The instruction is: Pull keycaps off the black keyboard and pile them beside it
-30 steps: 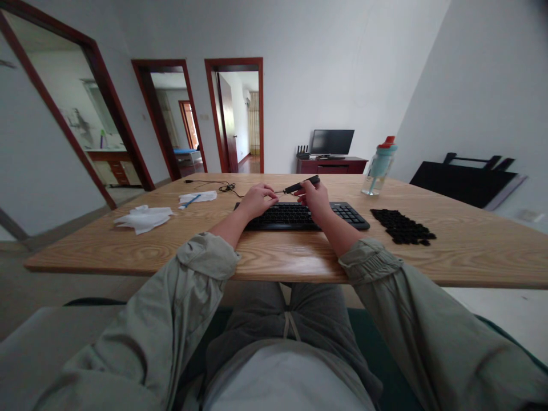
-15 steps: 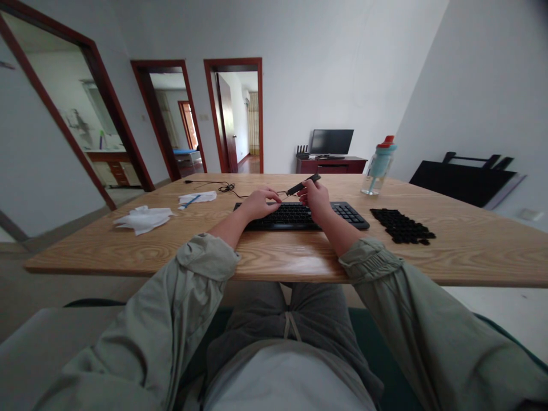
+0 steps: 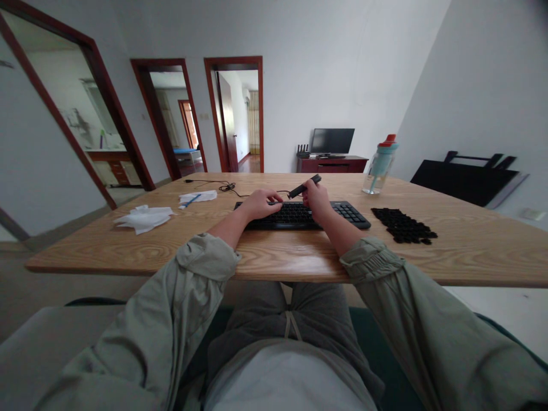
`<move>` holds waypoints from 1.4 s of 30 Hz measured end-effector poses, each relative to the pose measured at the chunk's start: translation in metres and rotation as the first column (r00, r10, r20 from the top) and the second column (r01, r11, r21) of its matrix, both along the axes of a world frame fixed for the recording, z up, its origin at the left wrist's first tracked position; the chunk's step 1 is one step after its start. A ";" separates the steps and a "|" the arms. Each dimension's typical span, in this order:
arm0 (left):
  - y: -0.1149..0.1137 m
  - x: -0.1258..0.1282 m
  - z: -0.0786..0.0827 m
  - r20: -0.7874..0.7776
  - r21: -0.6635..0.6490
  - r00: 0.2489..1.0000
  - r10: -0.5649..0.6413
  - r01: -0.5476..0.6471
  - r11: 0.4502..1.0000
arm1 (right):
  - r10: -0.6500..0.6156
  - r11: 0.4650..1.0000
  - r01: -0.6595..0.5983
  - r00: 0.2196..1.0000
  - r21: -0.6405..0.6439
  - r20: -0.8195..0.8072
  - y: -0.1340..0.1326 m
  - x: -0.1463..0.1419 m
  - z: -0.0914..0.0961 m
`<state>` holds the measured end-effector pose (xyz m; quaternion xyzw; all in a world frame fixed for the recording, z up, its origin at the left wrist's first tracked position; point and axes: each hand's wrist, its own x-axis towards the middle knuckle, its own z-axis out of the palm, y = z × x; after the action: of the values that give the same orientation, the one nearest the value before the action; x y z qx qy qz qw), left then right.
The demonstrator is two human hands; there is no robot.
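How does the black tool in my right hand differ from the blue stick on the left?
The black tool is held tilted in your right hand; the blue stick lies on a white tissue. The black tool looks thicker than the blue stick. Both are long and narrow.

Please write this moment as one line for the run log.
left hand: at keyboard | right hand: holding black tool, tilted | right of keyboard: small black pieces | bottle: upright
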<state>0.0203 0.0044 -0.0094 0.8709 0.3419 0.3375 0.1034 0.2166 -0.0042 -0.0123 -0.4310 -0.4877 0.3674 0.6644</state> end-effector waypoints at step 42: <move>0.019 -0.010 -0.008 0.003 -0.109 0.993 0.115 -0.114 0.987 | 0.001 0.999 0.008 0.976 -0.040 0.218 -0.006 -0.002 -0.003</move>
<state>0.0103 0.0234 -0.0171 0.8414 0.4088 0.3277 0.1326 0.2148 -0.0102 -0.0157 -0.4828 -0.5493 0.3266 0.5988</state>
